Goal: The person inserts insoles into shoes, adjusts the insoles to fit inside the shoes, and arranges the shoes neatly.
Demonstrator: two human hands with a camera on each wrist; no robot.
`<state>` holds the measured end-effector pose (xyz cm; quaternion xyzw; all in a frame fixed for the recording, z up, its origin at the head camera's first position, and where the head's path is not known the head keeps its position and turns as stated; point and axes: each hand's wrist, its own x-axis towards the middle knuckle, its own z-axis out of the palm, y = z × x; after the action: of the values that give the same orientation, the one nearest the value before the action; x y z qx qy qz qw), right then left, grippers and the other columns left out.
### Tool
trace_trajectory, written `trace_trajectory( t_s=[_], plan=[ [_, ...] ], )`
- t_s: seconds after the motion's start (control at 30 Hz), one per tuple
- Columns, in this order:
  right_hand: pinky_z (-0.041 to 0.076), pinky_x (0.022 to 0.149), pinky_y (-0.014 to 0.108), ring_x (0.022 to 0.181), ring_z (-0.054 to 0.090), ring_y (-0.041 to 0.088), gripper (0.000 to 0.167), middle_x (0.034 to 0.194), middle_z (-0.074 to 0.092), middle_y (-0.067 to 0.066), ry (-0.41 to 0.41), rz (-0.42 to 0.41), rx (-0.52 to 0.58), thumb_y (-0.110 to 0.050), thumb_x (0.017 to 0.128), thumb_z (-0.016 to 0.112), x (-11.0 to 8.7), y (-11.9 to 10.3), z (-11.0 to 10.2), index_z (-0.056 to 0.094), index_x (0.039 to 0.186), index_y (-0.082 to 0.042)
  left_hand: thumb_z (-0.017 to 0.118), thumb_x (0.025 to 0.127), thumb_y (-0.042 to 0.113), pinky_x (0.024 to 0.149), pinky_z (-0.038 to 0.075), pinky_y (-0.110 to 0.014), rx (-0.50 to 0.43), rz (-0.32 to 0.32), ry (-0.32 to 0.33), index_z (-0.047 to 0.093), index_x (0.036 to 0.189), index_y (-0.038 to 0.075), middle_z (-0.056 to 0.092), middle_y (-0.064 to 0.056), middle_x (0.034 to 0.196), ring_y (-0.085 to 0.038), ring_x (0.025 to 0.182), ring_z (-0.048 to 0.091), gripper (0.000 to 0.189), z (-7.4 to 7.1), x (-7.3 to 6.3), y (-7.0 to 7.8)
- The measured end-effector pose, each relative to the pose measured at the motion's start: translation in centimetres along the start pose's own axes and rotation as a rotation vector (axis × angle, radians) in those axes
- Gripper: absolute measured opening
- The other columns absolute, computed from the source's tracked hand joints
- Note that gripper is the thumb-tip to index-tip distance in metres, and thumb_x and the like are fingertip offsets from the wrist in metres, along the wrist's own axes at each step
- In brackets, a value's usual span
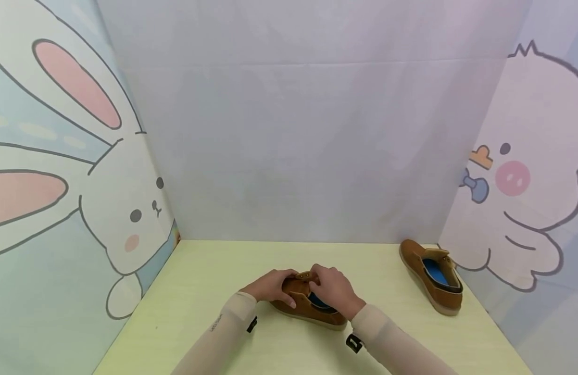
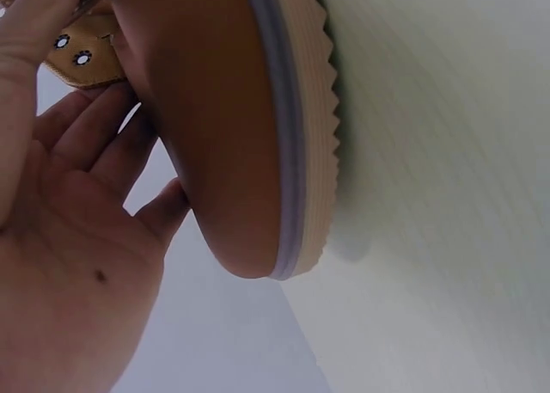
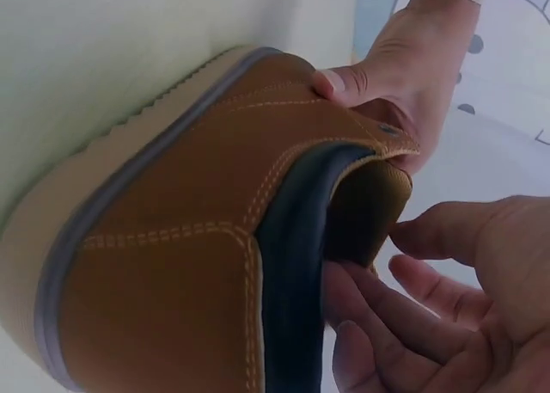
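A brown shoe (image 1: 302, 311) with a pale ridged sole and blue insole rests on the table, toe to the left. Across its front part lies my left hand (image 1: 273, 287), gripping it with the thumb on the near side and the fingers along the far side. In the left wrist view, those fingers (image 2: 120, 148) sit beside the upper, close to an eyelet flap (image 2: 76, 56). My right hand (image 1: 335, 289) is over the shoe's opening, its curled fingers and thumb at the far flap. The right wrist view shows its fingertips (image 3: 348, 294) at the collar's inner edge.
A second brown shoe (image 1: 431, 278) stands at the right side of the pale yellow table (image 1: 214, 260), its blue insole showing. A white curtain (image 1: 298, 156) hangs behind, with cartoon-printed side panels (image 1: 129, 224) at left and right.
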<state>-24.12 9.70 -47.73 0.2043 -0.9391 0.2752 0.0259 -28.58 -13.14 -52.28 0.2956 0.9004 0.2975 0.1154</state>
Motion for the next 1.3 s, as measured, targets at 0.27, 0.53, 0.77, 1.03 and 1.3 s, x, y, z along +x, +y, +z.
trace_trajectory(
  t_s=[0.27, 0.53, 0.77, 1.03, 1.3],
  plan=[
    [0.049, 0.056, 0.030, 0.062, 0.056, 0.012, 0.012, 0.082, 0.064, 0.002, -0.023, 0.058, 0.085, -0.011, 0.093, 0.073, 0.1, 0.1, 0.9, 0.065, 0.100, -0.006, 0.090, 0.074, 0.044, 0.083, 0.051, -0.026, -0.022, 0.003, -0.006, 0.058, 0.138, 0.019, 0.063, 0.013, 0.117, -0.003, 0.094, 0.059, 0.076, 0.5, -0.1, 0.0],
    [0.047, 0.055, 0.026, 0.061, 0.052, 0.009, 0.007, 0.076, 0.059, -0.005, -0.014, -0.028, 0.113, -0.004, 0.092, 0.071, -0.5, 0.5, 1.1, 0.066, 0.092, -0.008, 0.089, 0.075, 0.044, 0.083, 0.052, -0.025, -0.023, 0.004, -0.019, 0.056, 0.139, 0.017, 0.063, 0.013, 0.114, -0.002, 0.093, 0.059, 0.077, 0.8, -0.1, 0.2],
    [0.050, 0.059, 0.029, 0.069, 0.057, 0.010, 0.023, 0.083, 0.063, -0.003, 0.017, -0.023, 0.054, -0.018, 0.097, 0.071, -1.1, 1.0, 0.4, 0.064, 0.116, -0.008, 0.087, 0.075, 0.048, 0.085, 0.051, -0.025, 0.004, 0.005, -0.016, 0.056, 0.140, 0.019, 0.063, 0.014, 0.118, -0.002, 0.095, 0.058, 0.077, 0.9, 0.1, 0.2],
    [0.044, 0.103, 0.058, 0.134, 0.045, 0.041, 0.109, 0.149, 0.046, 0.020, -0.145, -0.027, -0.245, -0.067, 0.076, 0.079, -1.8, 1.4, -1.2, 0.040, 0.153, 0.000, 0.088, 0.075, 0.050, 0.089, 0.051, -0.028, 0.027, -0.005, -0.011, 0.054, 0.144, 0.020, 0.062, 0.012, 0.124, -0.004, 0.101, 0.058, 0.083, -0.3, -0.5, -0.5],
    [0.055, 0.084, 0.049, 0.103, 0.063, 0.028, 0.123, 0.128, 0.059, 0.018, -0.296, 0.092, -0.188, -0.064, 0.066, 0.088, -1.1, 2.9, 0.3, 0.033, 0.152, 0.004, 0.089, 0.079, 0.035, 0.111, 0.041, -0.049, 0.174, -0.057, 0.005, 0.049, 0.150, 0.011, 0.051, -0.007, 0.149, -0.032, 0.141, 0.042, 0.085, -0.8, -2.2, -0.6]
  ],
)
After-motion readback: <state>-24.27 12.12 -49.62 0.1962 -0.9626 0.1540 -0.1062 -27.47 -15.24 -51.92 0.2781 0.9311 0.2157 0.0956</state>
